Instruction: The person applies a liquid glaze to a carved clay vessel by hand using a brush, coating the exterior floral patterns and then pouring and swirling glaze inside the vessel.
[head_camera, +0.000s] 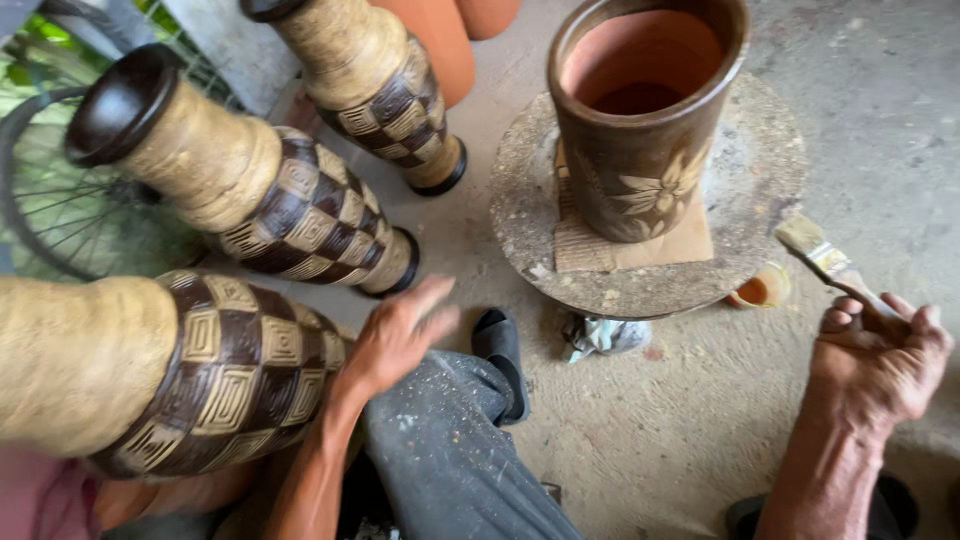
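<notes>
Right hand (880, 360) gripping a paintbrush (830, 262), bristles up, off the pot; left hand (400, 335) loose-fingered, holding nothing, beside the nearest checkered vase (215, 375); brown flower-carved pot (640, 130) sits on the round stand (760, 170), outside looks coated, inside bare clay.

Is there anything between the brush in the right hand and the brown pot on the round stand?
Nothing visible. The right hand holds the brush to the right of the round stand, bristles toward the brown pot. Only bare stand top and floor lie between.
</notes>
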